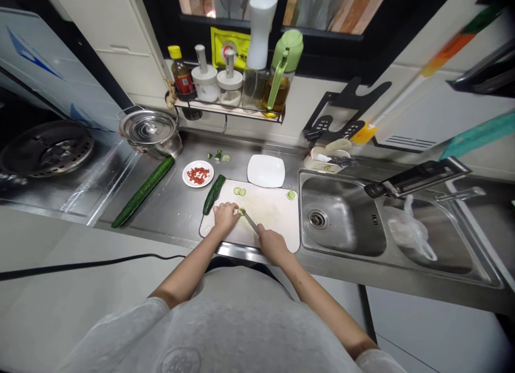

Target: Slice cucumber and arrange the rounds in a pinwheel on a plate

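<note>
Cutting board (pixel 277 206): near edge along the front edge of the worktop (pixel 177 204), sink (pixel 346 222) just beside its right, bare surface open to its left. On the board, we pinch the cucumber piece (pixel 241 212) with our left hand (pixel 226 217); our right hand (pixel 274 245) grips the knife (pixel 251 222), piece between hands.

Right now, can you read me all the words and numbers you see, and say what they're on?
I can't read any of it clearly.
Yellow packet: printing too small and blurred.
Dark bottle: red label, too small to read.
Grey shirt: round print, too blurred, cut off by the picture's edge.
</note>
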### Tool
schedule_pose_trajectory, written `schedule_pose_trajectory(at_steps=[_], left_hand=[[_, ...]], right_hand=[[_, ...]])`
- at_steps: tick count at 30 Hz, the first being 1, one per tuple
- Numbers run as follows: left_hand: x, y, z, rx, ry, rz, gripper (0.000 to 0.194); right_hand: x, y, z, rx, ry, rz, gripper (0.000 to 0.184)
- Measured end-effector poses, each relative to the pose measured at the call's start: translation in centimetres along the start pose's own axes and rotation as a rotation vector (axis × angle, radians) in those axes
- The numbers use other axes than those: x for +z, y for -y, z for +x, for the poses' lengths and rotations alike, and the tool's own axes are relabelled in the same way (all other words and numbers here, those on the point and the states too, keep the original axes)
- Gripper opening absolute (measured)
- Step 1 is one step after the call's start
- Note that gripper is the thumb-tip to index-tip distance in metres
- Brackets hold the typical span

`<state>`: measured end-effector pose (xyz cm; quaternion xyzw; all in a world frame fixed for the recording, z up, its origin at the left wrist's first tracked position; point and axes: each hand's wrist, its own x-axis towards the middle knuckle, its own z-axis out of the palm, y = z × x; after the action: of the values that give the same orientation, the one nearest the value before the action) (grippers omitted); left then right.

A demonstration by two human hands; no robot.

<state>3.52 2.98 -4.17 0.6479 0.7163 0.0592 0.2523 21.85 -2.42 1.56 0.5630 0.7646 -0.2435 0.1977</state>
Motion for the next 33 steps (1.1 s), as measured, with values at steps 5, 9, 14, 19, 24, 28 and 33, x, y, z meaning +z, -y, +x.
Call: schedule_pose_trajectory(at_steps=[5, 9, 14, 19, 24, 28, 33], left_hand=[[0.0, 0.1, 0.1, -0.002, -0.002, -0.004, 0.025], [0.1, 0.2, 0.1, -0.001, 0.001, -0.007, 0.025], [0.0, 0.2, 0.1, 0.007, -0.001, -0.009, 0.025], [-0.1, 0.1, 0.2, 0.01, 0.0, 0.003, 0.024], [-0.2, 0.0, 0.3, 0.002, 0.009, 0.011, 0.023], [-0.2, 0.0, 0.3, 0.0, 0.015, 0.008, 0.023], [-0.1, 0.1, 0.4, -0.005, 0.017, 0.028, 0.024]], right_hand=[[0.1, 0.2, 0.3, 0.018, 0.019, 0.008, 0.034], [0.1, 0.7, 0.4, 0.029, 0.02, 0.017, 0.034], [-0.2, 1.3, 0.4, 0.054, 0.029, 0.023, 0.038], [-0.5, 1.6, 0.6, 0.063, 0.056, 0.029, 0.04], [-0.1, 1.3, 0.7, 0.046, 0.066, 0.03, 0.038], [0.4, 1.1, 0.6, 0.034, 0.037, 0.018, 0.041], [0.4, 1.1, 0.5, 0.041, 0.052, 0.02, 0.043]])
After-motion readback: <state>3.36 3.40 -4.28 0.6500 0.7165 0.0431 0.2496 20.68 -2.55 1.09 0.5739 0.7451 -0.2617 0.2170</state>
